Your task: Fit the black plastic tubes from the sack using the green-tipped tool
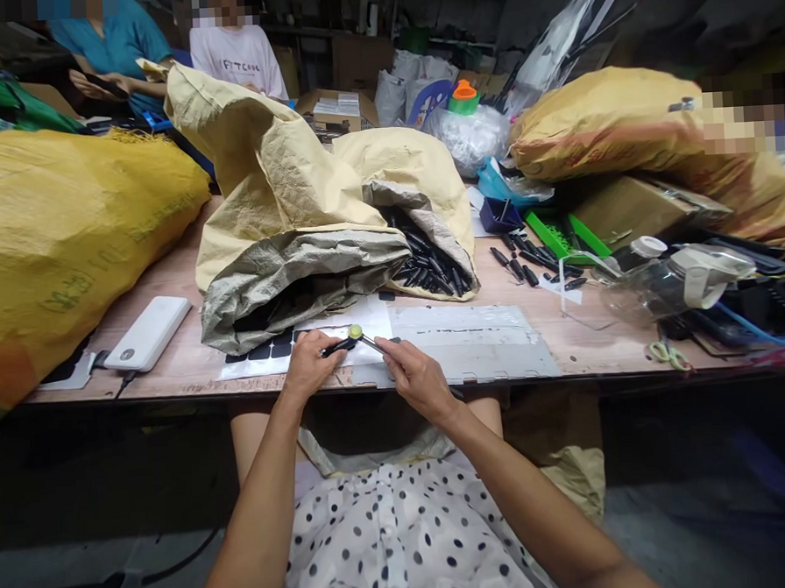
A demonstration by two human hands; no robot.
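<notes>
At the table's front edge my left hand [312, 367] is closed on a small black part [339, 346]. My right hand [418, 376] pinches a slim metallic rod [370, 341] that points toward the left hand. A small round yellow-green piece [355, 331] sits where rod and black part meet; I cannot tell which one it belongs to. Beneath the hands lies a white sheet with black rounded patches [259, 358]. To its right is a flat grey board [480, 342]. Just beyond, a paper-lined sack [418, 165] opens toward me, full of black tubular parts [434, 270].
A white power bank [148, 333] with a cable lies left, beside a large yellow sack [66, 232]. On the right are a green tray [570, 235], loose black parts [528, 256], a clear bottle [681, 283] and scissors [670, 356]. Two people are across the table.
</notes>
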